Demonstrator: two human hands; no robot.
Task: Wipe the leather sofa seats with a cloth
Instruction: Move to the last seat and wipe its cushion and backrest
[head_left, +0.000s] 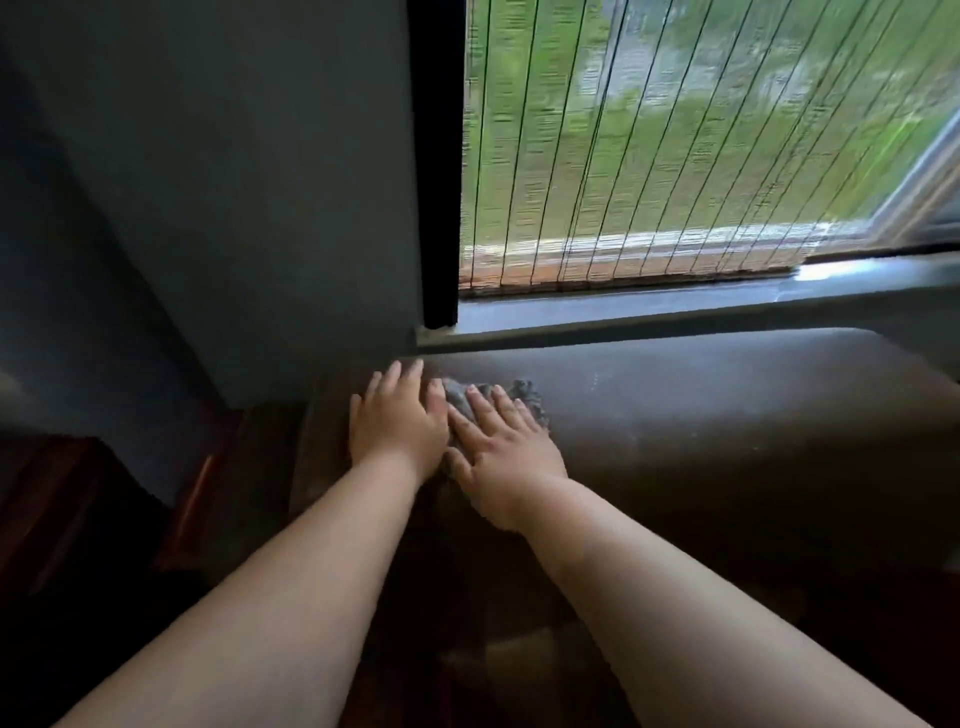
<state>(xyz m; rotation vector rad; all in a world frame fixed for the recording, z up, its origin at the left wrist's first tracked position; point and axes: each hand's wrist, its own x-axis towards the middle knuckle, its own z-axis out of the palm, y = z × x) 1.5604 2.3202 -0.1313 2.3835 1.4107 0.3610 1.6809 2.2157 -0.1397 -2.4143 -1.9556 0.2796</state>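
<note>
While both hands (452, 436) press flat, fingers straight, grey cloth (524, 397) on sofa (727, 426)

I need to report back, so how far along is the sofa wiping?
Underway. Both hands, left hand and right hand, press flat on a grey cloth on the dark leather sofa near the window sill. Pale smudges remain to the right. Nothing clearly looks finished.
</note>
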